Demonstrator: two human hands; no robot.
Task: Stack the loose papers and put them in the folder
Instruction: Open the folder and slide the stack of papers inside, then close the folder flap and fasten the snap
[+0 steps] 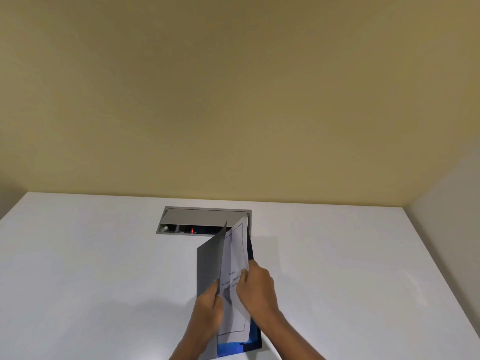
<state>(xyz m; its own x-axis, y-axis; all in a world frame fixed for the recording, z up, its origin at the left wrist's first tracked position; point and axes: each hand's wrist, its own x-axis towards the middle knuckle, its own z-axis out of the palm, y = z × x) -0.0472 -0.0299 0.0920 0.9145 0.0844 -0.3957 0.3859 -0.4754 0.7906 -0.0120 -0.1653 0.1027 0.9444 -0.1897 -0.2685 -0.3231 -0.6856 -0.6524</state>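
Observation:
A folder (210, 261) with a grey translucent front cover and a dark blue back stands partly open on the white table. My left hand (207, 313) grips the grey cover at its near edge and holds it lifted. My right hand (255, 287) pinches the white printed papers (236, 253), which lie between the cover and the blue back. The papers' far corner sticks up past the cover. The blue inside of the folder shows at the near end.
A grey metal cable box (181, 220) with an open lid and a small red light is sunk into the white table (91, 268) just beyond the folder. A beige wall rises behind. The table's right edge runs along a white wall.

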